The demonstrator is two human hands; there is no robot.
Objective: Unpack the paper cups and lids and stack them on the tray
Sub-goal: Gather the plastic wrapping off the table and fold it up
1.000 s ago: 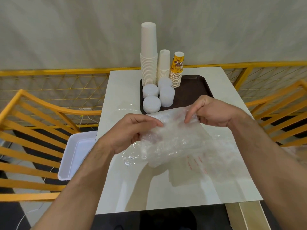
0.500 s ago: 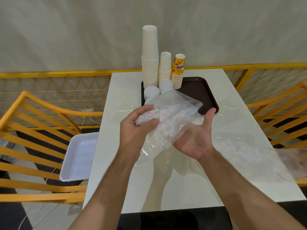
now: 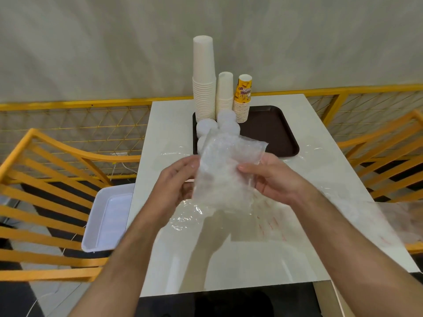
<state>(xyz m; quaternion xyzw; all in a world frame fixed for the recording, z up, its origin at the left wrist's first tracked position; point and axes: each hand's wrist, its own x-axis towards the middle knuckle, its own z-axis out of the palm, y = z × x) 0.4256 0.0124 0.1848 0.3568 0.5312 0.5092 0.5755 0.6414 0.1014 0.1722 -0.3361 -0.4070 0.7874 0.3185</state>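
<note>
Your left hand point(image 3: 176, 179) and right hand point(image 3: 272, 177) each pinch an edge of the clear plastic bag point(image 3: 225, 172), held above the counter point(image 3: 229, 259) at 6 o'clock from the tray point(image 3: 274, 133). It looks light, limp and slippery, so keep hold at opposite edges.

Only readable print: yellow paper cup point(image 3: 244, 88) atop rightmost cup stack, upper centre of frame. Dark lettering on its side, upside down with cup inverted; top line looks like "SHOP" turned over, not certain. Second line below it, too small to make out. Faint red printed marks on clear plastic wrap point(image 3: 272, 225) lying on desk point(image 3: 251, 266), lower right of centre: illegible. White cup stacks beside it: plain, no print. No other text, number or sign readable.
</note>
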